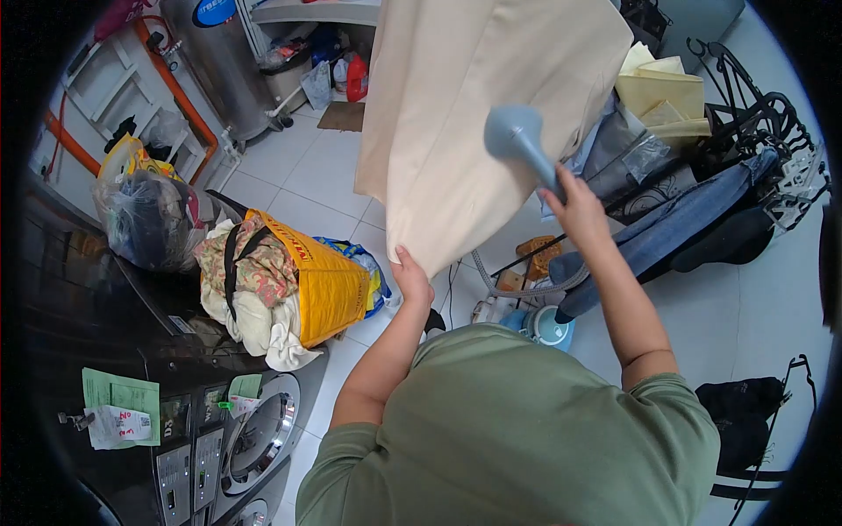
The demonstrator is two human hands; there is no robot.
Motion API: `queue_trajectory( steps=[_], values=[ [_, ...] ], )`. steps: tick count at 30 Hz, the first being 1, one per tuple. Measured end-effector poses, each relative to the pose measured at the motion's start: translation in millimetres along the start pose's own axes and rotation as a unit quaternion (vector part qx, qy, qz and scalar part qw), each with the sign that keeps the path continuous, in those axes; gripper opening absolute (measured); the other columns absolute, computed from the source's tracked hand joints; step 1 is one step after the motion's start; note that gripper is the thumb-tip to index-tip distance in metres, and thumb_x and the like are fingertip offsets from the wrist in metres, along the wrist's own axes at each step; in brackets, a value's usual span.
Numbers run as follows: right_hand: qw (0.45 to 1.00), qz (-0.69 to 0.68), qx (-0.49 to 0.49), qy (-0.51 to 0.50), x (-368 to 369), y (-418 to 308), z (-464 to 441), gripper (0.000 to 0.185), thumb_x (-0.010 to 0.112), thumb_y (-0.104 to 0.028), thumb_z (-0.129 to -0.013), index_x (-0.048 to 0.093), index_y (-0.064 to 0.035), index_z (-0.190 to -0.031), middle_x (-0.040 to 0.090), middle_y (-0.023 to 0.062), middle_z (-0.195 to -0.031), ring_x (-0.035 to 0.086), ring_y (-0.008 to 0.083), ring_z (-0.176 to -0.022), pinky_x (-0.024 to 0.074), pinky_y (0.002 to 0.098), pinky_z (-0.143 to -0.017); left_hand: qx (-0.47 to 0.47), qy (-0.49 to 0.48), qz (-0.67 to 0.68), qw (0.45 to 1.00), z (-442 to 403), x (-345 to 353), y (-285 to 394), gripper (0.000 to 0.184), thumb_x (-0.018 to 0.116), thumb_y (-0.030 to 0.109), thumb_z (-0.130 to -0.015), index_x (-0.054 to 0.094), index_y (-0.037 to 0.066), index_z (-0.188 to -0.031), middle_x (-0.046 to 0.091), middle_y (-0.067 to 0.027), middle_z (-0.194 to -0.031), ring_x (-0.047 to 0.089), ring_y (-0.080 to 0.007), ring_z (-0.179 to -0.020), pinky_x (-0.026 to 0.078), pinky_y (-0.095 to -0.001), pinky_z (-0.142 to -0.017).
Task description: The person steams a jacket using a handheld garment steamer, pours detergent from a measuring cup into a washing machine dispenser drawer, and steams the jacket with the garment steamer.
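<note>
A long beige garment [456, 96] hangs in front of me, its lower part drawn towards me. My left hand [411, 277] pinches the bottom corner of this cloth between thumb and fingers. In my right hand [580, 210] is the handle of a blue-grey garment steamer [516, 133], with my fingers wrapped round it. The steamer's head lies over the right part of the cloth; whether it touches the fabric I cannot tell. A ribbed grey hose [561, 286] curves below my right forearm, close to the blue steamer base [551, 328] on the floor.
A yellow bag [331, 285] stuffed with laundry stands at left, beside a full plastic bag [145, 219]. Front-loading machines [263, 434] line the lower left. Jeans [667, 223] and black hangers [759, 101] crowd the right. Folded yellow cloth [662, 92] sits behind them.
</note>
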State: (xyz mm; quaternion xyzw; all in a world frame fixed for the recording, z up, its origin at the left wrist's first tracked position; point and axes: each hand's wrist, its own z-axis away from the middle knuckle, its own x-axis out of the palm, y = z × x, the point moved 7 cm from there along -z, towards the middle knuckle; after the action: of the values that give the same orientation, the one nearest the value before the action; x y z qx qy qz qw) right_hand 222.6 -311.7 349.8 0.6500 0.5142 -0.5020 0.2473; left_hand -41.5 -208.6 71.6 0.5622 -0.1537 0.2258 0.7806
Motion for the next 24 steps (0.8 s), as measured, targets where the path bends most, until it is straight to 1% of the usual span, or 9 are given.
queue_trajectory(
  steps=[2, 6, 10, 11, 14, 17, 21, 22, 24],
  values=[
    [0.999, -0.002, -0.038, -0.039, 25, -10, 25, 0.052, 0.064, -0.04, -0.092, 0.051, -0.0167, -0.137, 0.065, 0.022, -0.098, 0.067, 0.0436, -0.083, 0.0554, 0.0505, -0.072, 0.009, 0.007, 0.005, 1.0, -1, -2, -1, 0.051, 0.043, 0.039, -0.107, 0.04, 0.002, -0.142, 0.056, -0.0176, -0.134, 0.059, -0.0259, -0.117, 0.051, -0.0378, -0.095],
    [0.987, 0.007, -0.038, -0.155, 49, -30, 54, 0.052, 0.065, -0.039, -0.092, 0.05, -0.0188, -0.138, 0.064, 0.0223, -0.097, 0.067, 0.0444, -0.08, 0.0557, 0.0504, -0.07, 0.022, 0.019, -0.003, 1.0, -5, -9, -3, 0.05, 0.043, 0.039, -0.107, 0.04, 0.003, -0.142, 0.056, -0.0175, -0.134, 0.059, -0.0257, -0.117, 0.051, -0.0373, -0.096],
    [0.997, 0.021, -0.029, -0.074, 26, -13, 30, 0.05, 0.065, -0.038, -0.092, 0.052, -0.0172, -0.135, 0.065, 0.0217, -0.099, 0.067, 0.0434, -0.084, 0.0555, 0.0504, -0.072, 0.017, 0.037, 0.005, 0.999, -3, -13, -2, 0.049, 0.042, 0.039, -0.107, 0.041, 0.003, -0.14, 0.056, -0.0171, -0.134, 0.059, -0.0252, -0.117, 0.051, -0.0366, -0.096],
    [0.999, -0.014, -0.029, -0.018, 17, -5, 19, 0.049, 0.066, -0.039, -0.092, 0.055, -0.0159, -0.133, 0.066, 0.0223, -0.101, 0.067, 0.0433, -0.086, 0.0553, 0.0499, -0.074, 0.016, 0.036, 0.007, 0.999, -3, -13, -3, 0.049, 0.042, 0.039, -0.107, 0.041, 0.003, -0.14, 0.056, -0.0171, -0.134, 0.059, -0.0251, -0.117, 0.051, -0.0364, -0.096],
    [0.998, -0.011, 0.017, 0.053, -14, 11, -10, 0.05, 0.067, -0.04, -0.091, 0.055, -0.0151, -0.133, 0.066, 0.0233, -0.101, 0.067, 0.0441, -0.088, 0.0551, 0.0496, -0.075, 0.011, 0.036, 0.0, 0.999, -1, -14, -4, 0.049, 0.042, 0.038, -0.107, 0.041, 0.003, -0.141, 0.056, -0.0169, -0.134, 0.058, -0.0247, -0.118, 0.05, -0.0361, -0.097],
    [0.997, -0.012, 0.027, 0.077, -20, 15, -17, 0.051, 0.068, -0.042, -0.09, 0.056, -0.0148, -0.133, 0.067, 0.0232, -0.102, 0.067, 0.0441, -0.09, 0.055, 0.0494, -0.077, 0.014, 0.037, -0.009, 0.999, 4, -11, 3, 0.049, 0.042, 0.038, -0.107, 0.042, 0.002, -0.141, 0.056, -0.0169, -0.134, 0.058, -0.0247, -0.118, 0.049, -0.0361, -0.098],
    [0.999, -0.025, 0.001, 0.027, 11, 3, 6, 0.051, 0.067, -0.042, -0.091, 0.055, -0.0146, -0.132, 0.066, 0.0239, -0.103, 0.067, 0.0445, -0.09, 0.055, 0.0497, -0.076, 0.013, 0.035, 0.0, 0.999, 6, -8, 6, 0.049, 0.042, 0.038, -0.107, 0.043, 0.002, -0.14, 0.056, -0.0166, -0.134, 0.058, -0.0252, -0.119, 0.048, -0.0365, -0.099],
    [0.998, -0.043, -0.032, 0.014, 21, -4, 16, 0.05, 0.066, -0.041, -0.092, 0.054, -0.0151, -0.133, 0.066, 0.0244, -0.101, 0.067, 0.0454, -0.088, 0.0551, 0.0511, -0.074, 0.018, 0.034, -0.001, 0.999, 5, -8, 6, 0.049, 0.042, 0.038, -0.107, 0.043, 0.001, -0.14, 0.056, -0.0165, -0.134, 0.058, -0.0251, -0.119, 0.048, -0.0365, -0.099],
    [0.997, -0.027, -0.016, -0.064, 42, -17, 41, 0.051, 0.065, -0.04, -0.092, 0.051, -0.0161, -0.135, 0.065, 0.0228, -0.097, 0.067, 0.0455, -0.082, 0.0553, 0.0518, -0.07, 0.027, 0.032, -0.004, 0.999, 4, -9, 5, 0.049, 0.041, 0.038, -0.107, 0.043, 0.001, -0.14, 0.056, -0.0164, -0.134, 0.058, -0.0251, -0.118, 0.049, -0.0365, -0.099]
  ],
)
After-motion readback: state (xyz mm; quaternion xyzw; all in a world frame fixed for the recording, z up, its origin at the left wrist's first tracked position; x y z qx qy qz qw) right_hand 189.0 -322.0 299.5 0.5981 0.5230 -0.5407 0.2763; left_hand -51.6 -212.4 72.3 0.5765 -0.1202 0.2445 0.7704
